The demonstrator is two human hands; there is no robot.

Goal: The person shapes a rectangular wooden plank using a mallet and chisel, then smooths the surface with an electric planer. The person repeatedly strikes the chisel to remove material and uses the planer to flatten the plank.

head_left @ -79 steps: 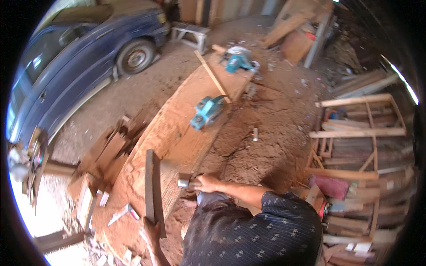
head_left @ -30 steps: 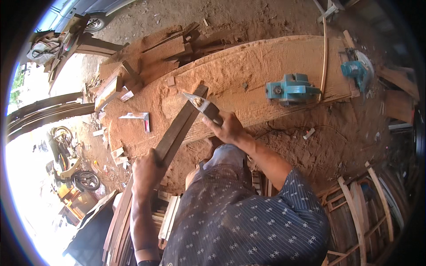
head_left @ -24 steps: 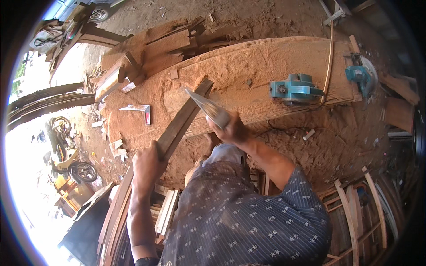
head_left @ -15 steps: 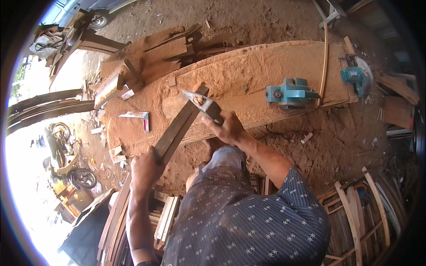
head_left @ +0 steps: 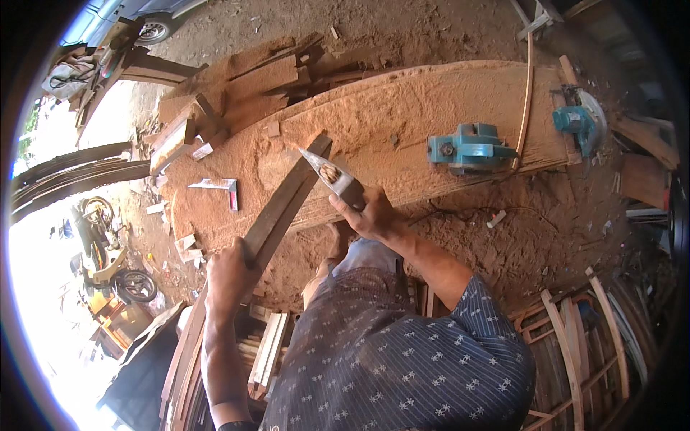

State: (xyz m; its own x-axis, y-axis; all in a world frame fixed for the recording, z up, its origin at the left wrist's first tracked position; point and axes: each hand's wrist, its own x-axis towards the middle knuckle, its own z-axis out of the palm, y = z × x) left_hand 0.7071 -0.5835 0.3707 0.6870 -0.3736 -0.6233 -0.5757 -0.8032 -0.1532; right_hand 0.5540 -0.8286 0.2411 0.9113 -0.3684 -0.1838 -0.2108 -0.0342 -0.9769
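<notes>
Batten (head_left: 287,203) lies aslant, its far end over the sawdusty slab (head_left: 496,87), its near end in the left hand (head_left: 227,273), fingers wrapped round it; slab probably props one end while the hand steadies the other. Right hand (head_left: 372,214) clasps the thick, dark end of a tapered metal tool (head_left: 339,180), probably for a firm hold, narrow end crossing the batten; pale bits, perhaps shavings, in its opening. Contact with the wood: cannot tell. Square (head_left: 233,195) lies leftward on the slab, planer (head_left: 474,149) and saw (head_left: 575,121) rightward, presumably leaving the hands elbow room.
</notes>
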